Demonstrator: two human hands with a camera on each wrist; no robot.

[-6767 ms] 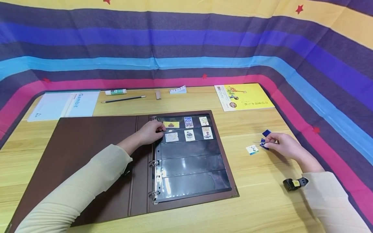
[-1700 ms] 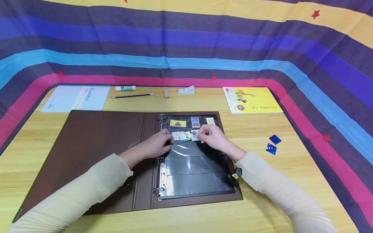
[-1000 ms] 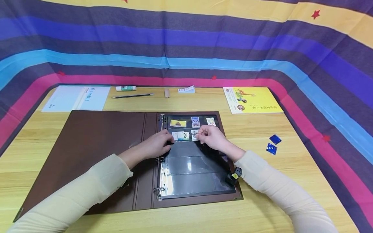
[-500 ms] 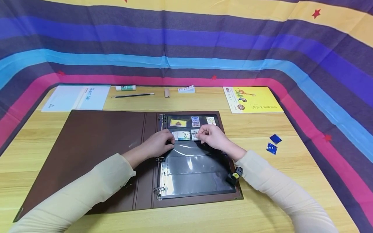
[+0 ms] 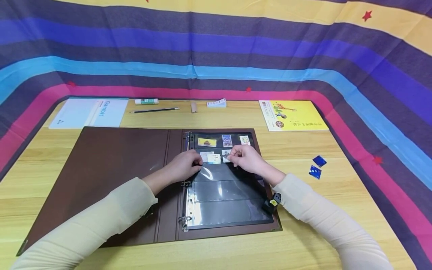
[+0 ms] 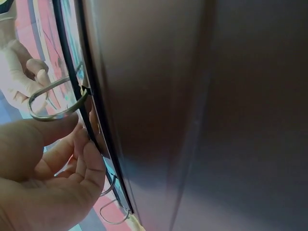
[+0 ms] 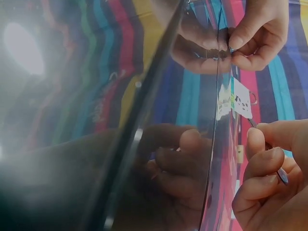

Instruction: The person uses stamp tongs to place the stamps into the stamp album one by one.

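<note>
A brown ring-binder stamp album (image 5: 125, 180) lies spread on the table, a black pocket page (image 5: 222, 191) on its right side. My right hand (image 5: 248, 159) pinches slim metal tweezers (image 7: 282, 176) between thumb and fingers. Their tips grip a panda stamp (image 7: 241, 100), held at the page's second row and overlapping a pale stamp (image 5: 204, 154) there. At the ring side, my left hand (image 5: 183, 165) pinches the clear pocket strip with thumb and index finger. More stamps fill the top row, among them a yellow stamp (image 5: 207, 142) and a blue stamp (image 5: 227, 141).
Two blue stamps (image 5: 317, 167) lie on the table right of the album. Along the back are a white Gambit pad (image 5: 89, 112), a glue stick (image 5: 146, 101), a pencil (image 5: 155, 110), an eraser (image 5: 194, 107), a small paper pad (image 5: 216, 103) and a yellow book (image 5: 293, 115).
The right hand has come left from the table to the page with the tweezers and panda stamp. The left hand has shifted down to the second row. Lately the stamp tilts and shifts slightly.
</note>
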